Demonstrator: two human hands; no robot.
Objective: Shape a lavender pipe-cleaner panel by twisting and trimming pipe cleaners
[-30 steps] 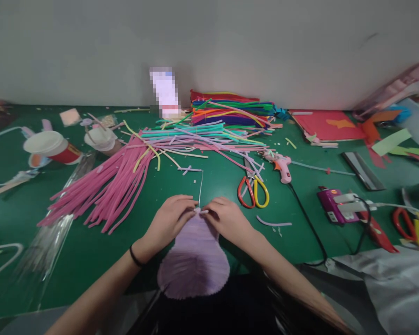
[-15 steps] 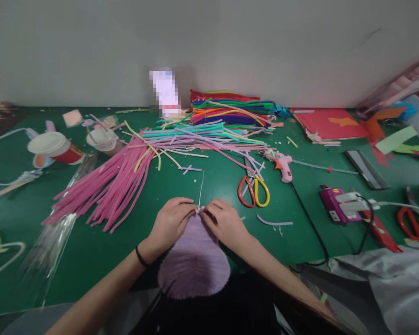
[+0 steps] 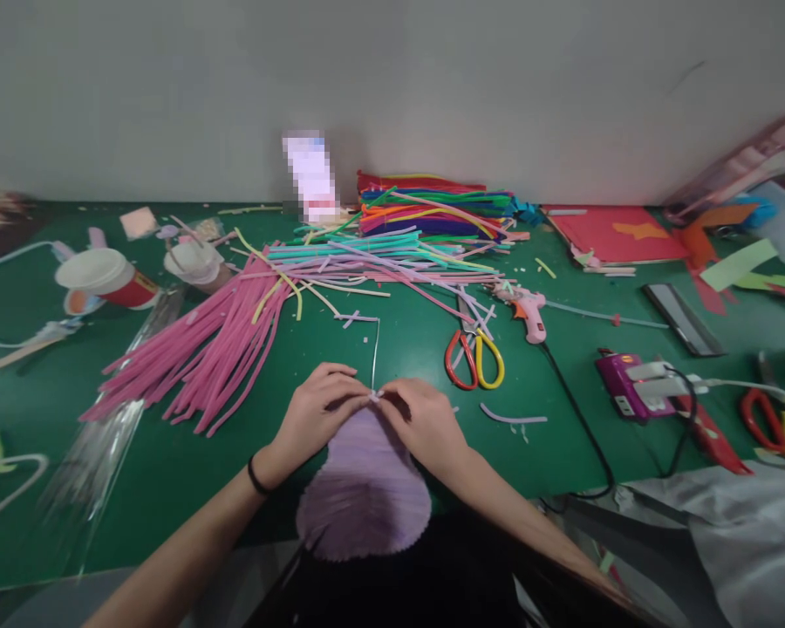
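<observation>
A lilac piece made of pipe cleaners (image 3: 366,497), narrow at the top and rounded below, lies at the table's near edge. At its narrow tip my left hand (image 3: 320,414) pinches from the left, thumb and forefinger closed on it. My right hand (image 3: 425,419) pinches the same tip from the right, its fingertips almost meeting the left ones. A thin pale wire (image 3: 375,349) sticks up from between them toward the far side. To the right of my hands lie scissors (image 3: 476,353) with one red and one yellow handle, and a cut lilac pipe cleaner (image 3: 514,416).
Pink pipe cleaners (image 3: 202,344) spread at left, with multicoloured bundles (image 3: 432,209) behind. A pink glue gun (image 3: 532,314) trails a black cord at right, near a purple power adapter (image 3: 634,384). Paper cups (image 3: 105,270) stand left on the green table (image 3: 235,515).
The upper end of the thin wire now looks bent leftward. My hands stay at the tip of the lilac piece with only slight shifts.
</observation>
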